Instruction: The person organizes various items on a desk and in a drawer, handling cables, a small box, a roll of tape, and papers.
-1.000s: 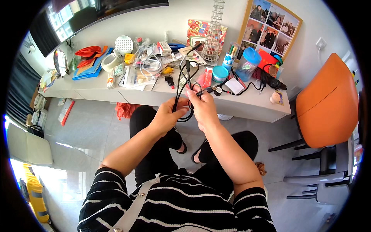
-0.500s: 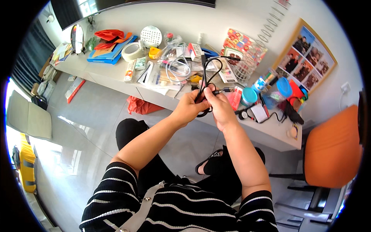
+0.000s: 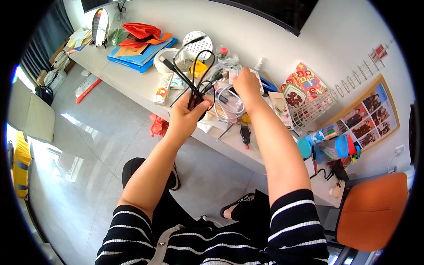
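Above the white desk (image 3: 132, 84): black cable bundle (image 3: 194, 84) is gripped in the closed left hand (image 3: 187, 115). Right hand (image 3: 246, 84), formerly joined at the bundle, has been moved onto the white cable coil (image 3: 227, 104), fingers curled; hold cannot be told.

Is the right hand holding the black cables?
No, the left hand grips the black cables; the right hand reaches over the cluttered desk.
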A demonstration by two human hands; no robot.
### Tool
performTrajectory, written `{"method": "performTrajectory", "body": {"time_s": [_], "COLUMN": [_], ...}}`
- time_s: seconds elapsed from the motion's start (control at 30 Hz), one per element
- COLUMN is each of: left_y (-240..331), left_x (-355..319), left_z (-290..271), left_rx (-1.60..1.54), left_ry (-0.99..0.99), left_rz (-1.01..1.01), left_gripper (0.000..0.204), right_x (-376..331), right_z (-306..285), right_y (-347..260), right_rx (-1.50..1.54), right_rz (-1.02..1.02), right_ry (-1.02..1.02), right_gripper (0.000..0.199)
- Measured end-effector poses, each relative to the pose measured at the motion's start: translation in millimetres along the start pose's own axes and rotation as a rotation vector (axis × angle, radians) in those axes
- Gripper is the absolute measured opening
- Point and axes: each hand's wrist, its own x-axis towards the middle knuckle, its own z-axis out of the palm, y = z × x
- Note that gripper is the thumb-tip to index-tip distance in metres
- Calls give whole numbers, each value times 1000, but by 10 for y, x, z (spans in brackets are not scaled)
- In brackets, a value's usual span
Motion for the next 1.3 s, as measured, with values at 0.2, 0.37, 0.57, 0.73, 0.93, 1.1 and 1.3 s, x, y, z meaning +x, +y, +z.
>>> {"method": "performTrajectory", "body": {"time_s": [0.2, 0.37, 0.57, 0.73, 0.93, 1.1, 1.3], "left_y": [-11, -32, -109, -147, -121, -130, -223], "left_x": [42, 50, 34, -34, -76, -77, -34], "left_z": [-105, -104, -48, 21, 109, 170, 226], "left_rx": [83, 40, 49, 51, 31, -6, -24], "left_ry": [12, 62, 74, 12, -5, 15, -14], "left_rz": [-4, 18, 63, 17, 49, 36, 76], "left_gripper": [15, 15, 13, 15, 15, 14, 14], "right_x": [482, 326, -6, -139, -335, -412, -338], "right_z": [326, -616, -1309, -1509, -1797, -1943, -1741], "right_y": [136, -15, 114, 368, 486, 483, 689], "right_rx": [276, 801, 948, 986, 863, 820, 601], "right_rz": [188, 312, 316, 264, 120, 115, 27], "right_ry": [-86, -206, -91, -52, -65, -31, 27], "right_gripper": [15, 14, 17, 23, 20, 23, 20]}}
